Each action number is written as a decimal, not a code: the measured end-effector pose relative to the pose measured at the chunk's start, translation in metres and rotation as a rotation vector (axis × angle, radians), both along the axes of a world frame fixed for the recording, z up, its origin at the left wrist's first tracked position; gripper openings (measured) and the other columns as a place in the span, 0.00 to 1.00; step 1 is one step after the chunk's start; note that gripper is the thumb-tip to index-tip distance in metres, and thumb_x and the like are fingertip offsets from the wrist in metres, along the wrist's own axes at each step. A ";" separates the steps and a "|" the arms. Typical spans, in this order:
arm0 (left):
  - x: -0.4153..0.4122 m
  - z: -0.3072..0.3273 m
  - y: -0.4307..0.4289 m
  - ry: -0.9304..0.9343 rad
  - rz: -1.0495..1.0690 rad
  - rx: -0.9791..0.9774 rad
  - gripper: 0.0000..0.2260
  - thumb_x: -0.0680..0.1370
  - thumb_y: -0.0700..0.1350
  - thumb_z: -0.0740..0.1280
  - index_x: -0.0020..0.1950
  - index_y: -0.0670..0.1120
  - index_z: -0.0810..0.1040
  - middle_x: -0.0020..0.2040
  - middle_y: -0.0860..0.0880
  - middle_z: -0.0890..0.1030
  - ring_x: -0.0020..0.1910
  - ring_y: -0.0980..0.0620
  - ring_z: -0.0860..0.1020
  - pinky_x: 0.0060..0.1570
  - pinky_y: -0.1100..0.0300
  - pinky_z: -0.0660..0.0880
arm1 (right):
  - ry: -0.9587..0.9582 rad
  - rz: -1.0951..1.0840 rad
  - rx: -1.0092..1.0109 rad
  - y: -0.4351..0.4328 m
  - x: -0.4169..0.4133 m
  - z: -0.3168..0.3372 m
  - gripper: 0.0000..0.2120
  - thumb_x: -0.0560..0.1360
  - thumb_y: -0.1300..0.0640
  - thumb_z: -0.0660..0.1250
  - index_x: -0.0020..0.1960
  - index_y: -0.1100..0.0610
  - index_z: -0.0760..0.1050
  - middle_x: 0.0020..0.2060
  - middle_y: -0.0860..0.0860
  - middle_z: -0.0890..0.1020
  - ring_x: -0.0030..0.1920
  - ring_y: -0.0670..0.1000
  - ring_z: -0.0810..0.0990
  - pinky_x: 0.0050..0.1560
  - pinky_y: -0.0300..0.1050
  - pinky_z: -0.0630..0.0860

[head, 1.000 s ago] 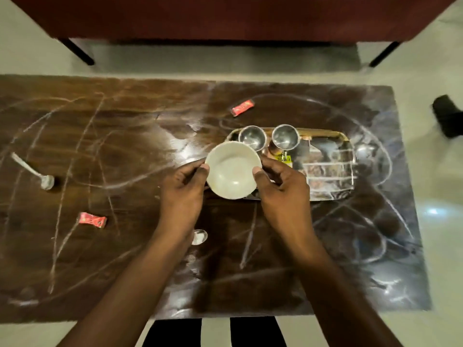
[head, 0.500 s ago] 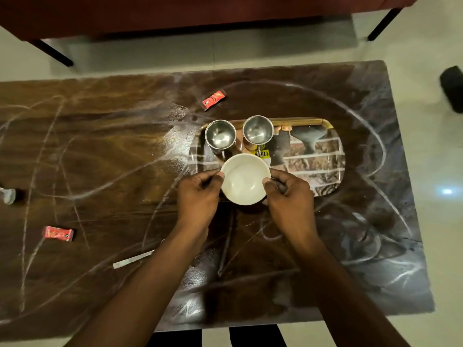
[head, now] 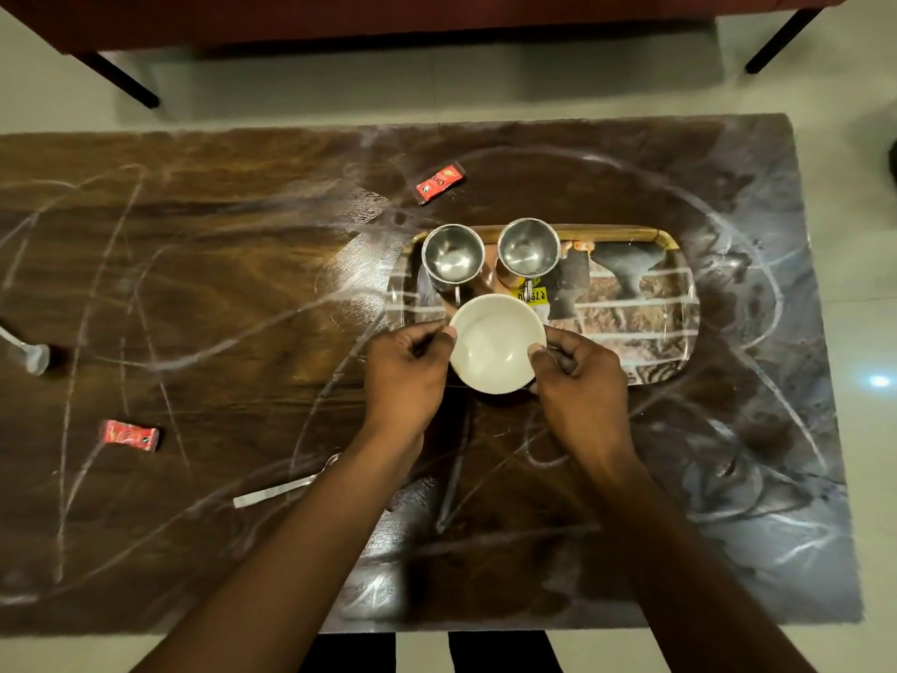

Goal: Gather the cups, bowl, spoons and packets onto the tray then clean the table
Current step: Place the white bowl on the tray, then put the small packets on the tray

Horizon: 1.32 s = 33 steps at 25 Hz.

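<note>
A white bowl (head: pixel 495 342) is held by its rim between my left hand (head: pixel 405 376) and my right hand (head: pixel 580 381), at the near left corner of the patterned tray (head: pixel 645 313). Two steel cups (head: pixel 454 257) (head: pixel 528 249) stand on the tray's far left part, with a yellow packet (head: pixel 533 294) beside them. A red packet (head: pixel 439 183) lies on the table beyond the tray, another red packet (head: pixel 128 435) at the left. One metal spoon (head: pixel 284 488) lies near my left forearm, and a second spoon (head: pixel 31 354) sits at the far left edge.
The dark wooden table (head: pixel 218 284) is streaked with white marks all over. A red-brown sofa with black legs (head: pixel 126 85) stands beyond the table. A dark object (head: pixel 892 160) sits on the floor at the right edge.
The bowl has settled lower on the tray's near left corner, still held by both hands. The view shifted, so the spoon by my left forearm shows more fully.
</note>
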State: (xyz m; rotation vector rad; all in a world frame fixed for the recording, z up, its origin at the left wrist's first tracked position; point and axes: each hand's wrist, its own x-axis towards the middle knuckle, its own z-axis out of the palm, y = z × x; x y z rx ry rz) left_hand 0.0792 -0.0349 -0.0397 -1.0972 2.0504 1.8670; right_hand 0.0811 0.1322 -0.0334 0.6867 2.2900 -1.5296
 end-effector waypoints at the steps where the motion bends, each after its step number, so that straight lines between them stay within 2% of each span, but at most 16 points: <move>1: 0.001 0.001 -0.001 0.006 0.006 0.000 0.06 0.81 0.40 0.73 0.57 0.43 0.88 0.49 0.48 0.89 0.50 0.49 0.87 0.54 0.47 0.85 | 0.003 0.002 0.014 0.000 0.001 0.002 0.17 0.83 0.57 0.71 0.71 0.55 0.81 0.56 0.48 0.88 0.57 0.47 0.86 0.62 0.53 0.84; 3: 0.004 0.007 -0.011 0.015 0.032 0.024 0.07 0.81 0.39 0.74 0.50 0.52 0.89 0.48 0.51 0.90 0.51 0.50 0.88 0.56 0.49 0.85 | 0.049 0.007 0.096 -0.003 0.005 0.007 0.20 0.83 0.54 0.71 0.74 0.54 0.79 0.64 0.50 0.86 0.61 0.45 0.84 0.61 0.35 0.80; 5: 0.013 0.012 -0.033 0.028 0.044 0.021 0.12 0.80 0.39 0.75 0.44 0.57 0.88 0.44 0.55 0.90 0.49 0.53 0.88 0.57 0.51 0.85 | 0.186 0.034 0.237 -0.013 0.011 0.017 0.20 0.82 0.53 0.71 0.73 0.54 0.78 0.66 0.50 0.83 0.60 0.43 0.81 0.54 0.21 0.72; 6: 0.019 0.013 -0.049 0.027 0.045 0.002 0.12 0.80 0.39 0.75 0.44 0.57 0.87 0.43 0.57 0.90 0.48 0.55 0.88 0.57 0.50 0.85 | 0.268 0.054 0.279 -0.022 0.013 0.023 0.19 0.82 0.54 0.71 0.72 0.54 0.79 0.65 0.50 0.82 0.59 0.42 0.80 0.53 0.21 0.71; 9: 0.039 0.017 -0.110 0.024 0.035 -0.108 0.07 0.80 0.41 0.75 0.49 0.55 0.87 0.43 0.59 0.89 0.46 0.59 0.88 0.56 0.50 0.85 | 0.418 0.174 0.290 -0.068 0.017 0.036 0.17 0.81 0.58 0.71 0.70 0.55 0.79 0.65 0.51 0.80 0.61 0.45 0.79 0.62 0.36 0.77; 12: 0.062 0.019 -0.176 0.036 0.053 -0.299 0.08 0.80 0.40 0.74 0.52 0.54 0.86 0.44 0.58 0.89 0.48 0.56 0.88 0.54 0.59 0.84 | 0.429 0.364 0.226 -0.126 0.024 0.040 0.18 0.81 0.59 0.71 0.70 0.56 0.79 0.64 0.50 0.80 0.57 0.30 0.75 0.62 0.20 0.64; 14: 0.083 0.022 -0.223 0.038 0.066 -0.415 0.13 0.80 0.37 0.72 0.51 0.56 0.84 0.37 0.64 0.86 0.40 0.64 0.86 0.41 0.72 0.79 | 0.384 0.523 0.152 -0.170 0.033 0.037 0.18 0.81 0.59 0.72 0.70 0.55 0.80 0.63 0.48 0.80 0.55 0.25 0.74 0.58 0.17 0.62; 15: 0.095 0.022 -0.246 0.021 0.088 -0.452 0.15 0.80 0.36 0.71 0.51 0.58 0.84 0.35 0.66 0.86 0.36 0.66 0.84 0.36 0.74 0.76 | 0.345 0.595 0.110 -0.192 0.039 0.033 0.18 0.81 0.59 0.72 0.70 0.54 0.80 0.61 0.48 0.81 0.53 0.28 0.76 0.57 0.18 0.65; 17: 0.119 0.017 -0.286 -0.019 0.168 -0.516 0.17 0.78 0.33 0.69 0.54 0.57 0.85 0.38 0.62 0.87 0.37 0.66 0.84 0.35 0.76 0.74 | 0.252 0.691 0.017 -0.234 0.053 0.025 0.17 0.81 0.59 0.71 0.70 0.54 0.81 0.57 0.48 0.82 0.51 0.37 0.81 0.57 0.26 0.75; 19: 0.137 0.011 -0.316 -0.066 0.208 -0.576 0.19 0.77 0.33 0.69 0.58 0.55 0.86 0.48 0.54 0.88 0.42 0.67 0.84 0.43 0.73 0.77 | 0.148 0.700 -0.050 -0.270 0.064 0.017 0.18 0.80 0.59 0.72 0.69 0.53 0.81 0.51 0.47 0.85 0.47 0.41 0.84 0.55 0.37 0.82; 20: 0.144 0.007 -0.327 -0.089 0.199 -0.586 0.19 0.76 0.34 0.70 0.60 0.55 0.85 0.52 0.51 0.88 0.44 0.67 0.84 0.48 0.68 0.80 | 0.096 0.697 -0.061 -0.287 0.069 0.012 0.18 0.80 0.59 0.72 0.69 0.53 0.81 0.48 0.45 0.86 0.45 0.41 0.85 0.54 0.39 0.83; 22: 0.155 -0.001 -0.342 -0.112 0.147 -0.553 0.18 0.77 0.35 0.72 0.62 0.53 0.86 0.57 0.49 0.88 0.50 0.58 0.86 0.59 0.53 0.83 | 0.010 0.680 -0.070 -0.315 0.079 0.001 0.17 0.79 0.58 0.73 0.68 0.53 0.82 0.43 0.43 0.86 0.42 0.37 0.85 0.48 0.33 0.82; 24: 0.159 -0.007 -0.347 -0.116 0.097 -0.493 0.16 0.78 0.37 0.74 0.64 0.50 0.86 0.59 0.50 0.88 0.54 0.51 0.87 0.63 0.47 0.82 | -0.050 0.651 -0.072 -0.337 0.085 -0.009 0.17 0.78 0.59 0.74 0.67 0.55 0.82 0.42 0.41 0.85 0.39 0.32 0.82 0.41 0.23 0.75; 27: 0.152 -0.012 -0.346 -0.111 0.047 -0.461 0.15 0.79 0.41 0.75 0.65 0.49 0.86 0.56 0.52 0.88 0.53 0.53 0.86 0.60 0.52 0.83 | -0.104 0.601 -0.069 -0.357 0.092 -0.019 0.19 0.77 0.60 0.75 0.68 0.56 0.82 0.45 0.43 0.85 0.40 0.33 0.82 0.41 0.21 0.73; 30: 0.144 -0.015 -0.348 -0.109 0.018 -0.456 0.12 0.79 0.41 0.75 0.62 0.48 0.87 0.48 0.53 0.88 0.45 0.56 0.85 0.53 0.57 0.82 | -0.119 0.573 -0.059 -0.368 0.096 -0.027 0.20 0.77 0.61 0.75 0.69 0.56 0.81 0.43 0.42 0.86 0.41 0.35 0.83 0.42 0.23 0.74; 33: 0.137 -0.010 -0.346 -0.123 0.049 -0.351 0.06 0.80 0.37 0.74 0.56 0.43 0.88 0.45 0.46 0.88 0.40 0.53 0.84 0.50 0.57 0.82 | -0.133 0.519 -0.091 -0.366 0.094 -0.029 0.19 0.77 0.61 0.76 0.67 0.56 0.82 0.44 0.44 0.87 0.39 0.36 0.84 0.42 0.26 0.78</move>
